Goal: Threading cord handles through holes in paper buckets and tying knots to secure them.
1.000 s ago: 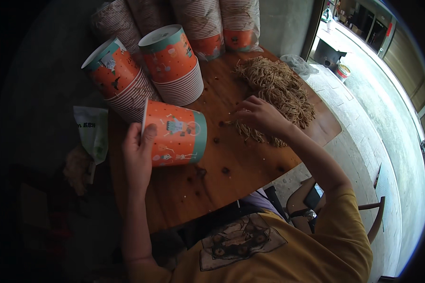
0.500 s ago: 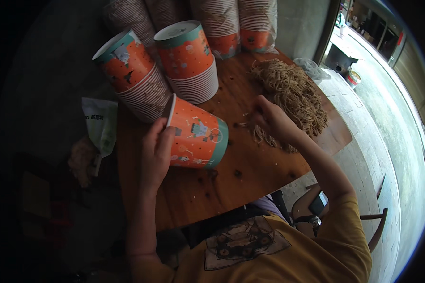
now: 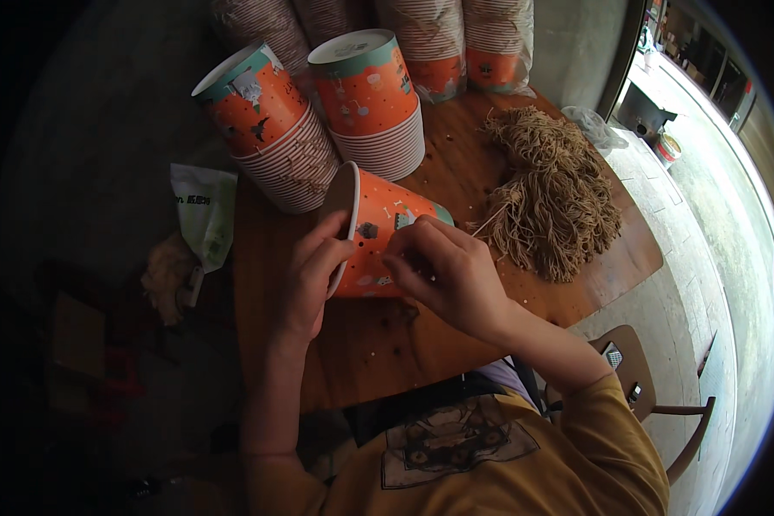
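My left hand (image 3: pixel 314 267) grips the rim of an orange paper tub (image 3: pixel 371 206) with a green base band and cartoon prints. The tub lies tipped on its side, its mouth facing left, and a small dark hole shows below the rim. Fingers pinched together, my right hand (image 3: pixel 447 271) is at the tub's printed side; what is between the fingertips is hidden. Past the back of that hand, a pale strand runs toward a heap of tan cords (image 3: pixel 559 198) on the right of the wooden table (image 3: pixel 353 361).
Two upside-down stacks of matching tubs, one leaning (image 3: pixel 267 129) and one upright (image 3: pixel 370 103), stand behind. Plastic-wrapped stacks (image 3: pixel 421 52) line the back. A white and green bag (image 3: pixel 205 215) is off the left edge. A chair (image 3: pixel 628 361) stands at the right.
My right hand has moved left from beside the cord heap to the tub's side. My left hand keeps its hold on the rim. The whole view has shifted slightly.
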`<control>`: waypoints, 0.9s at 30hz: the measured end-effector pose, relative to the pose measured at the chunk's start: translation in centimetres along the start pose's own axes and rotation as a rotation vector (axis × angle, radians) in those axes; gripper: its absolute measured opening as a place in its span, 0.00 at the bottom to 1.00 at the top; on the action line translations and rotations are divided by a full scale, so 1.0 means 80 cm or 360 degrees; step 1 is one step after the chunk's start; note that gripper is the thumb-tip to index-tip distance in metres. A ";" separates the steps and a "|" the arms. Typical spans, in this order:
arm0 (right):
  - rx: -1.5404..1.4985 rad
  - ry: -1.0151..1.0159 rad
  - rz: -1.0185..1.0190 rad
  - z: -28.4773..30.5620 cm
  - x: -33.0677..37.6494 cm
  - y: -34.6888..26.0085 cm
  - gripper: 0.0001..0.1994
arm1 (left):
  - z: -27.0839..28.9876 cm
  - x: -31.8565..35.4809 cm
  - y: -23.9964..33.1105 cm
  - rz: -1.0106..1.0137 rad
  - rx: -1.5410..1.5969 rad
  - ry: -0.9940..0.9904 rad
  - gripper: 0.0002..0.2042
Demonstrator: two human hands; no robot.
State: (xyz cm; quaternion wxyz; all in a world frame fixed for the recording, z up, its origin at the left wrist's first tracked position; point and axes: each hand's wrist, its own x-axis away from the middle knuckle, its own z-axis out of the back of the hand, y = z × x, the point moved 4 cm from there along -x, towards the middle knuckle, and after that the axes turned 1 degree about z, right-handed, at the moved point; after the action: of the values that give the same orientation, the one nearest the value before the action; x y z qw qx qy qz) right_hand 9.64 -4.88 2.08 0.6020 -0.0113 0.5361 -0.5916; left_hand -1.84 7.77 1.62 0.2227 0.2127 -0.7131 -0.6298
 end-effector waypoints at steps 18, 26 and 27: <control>0.0241 0.0188 0.0106 -0.006 0.000 0.005 0.08 | -0.017 0.009 0.000 -0.0039 0.0173 -0.0183 0.22; 0.0337 0.0108 0.0031 0.009 0.004 0.007 0.09 | -0.023 0.005 -0.013 0.0022 0.0186 -0.0282 0.13; 0.0344 0.0108 0.0026 0.013 0.005 0.007 0.09 | -0.025 0.004 -0.016 0.0025 0.0191 -0.0289 0.13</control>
State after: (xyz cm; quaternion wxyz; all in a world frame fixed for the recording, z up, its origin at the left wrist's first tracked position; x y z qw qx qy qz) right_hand 10.61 -5.63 1.93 0.5861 0.0779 0.4893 -0.6411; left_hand -0.88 5.80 0.58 0.1490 0.1621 -0.7684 -0.6009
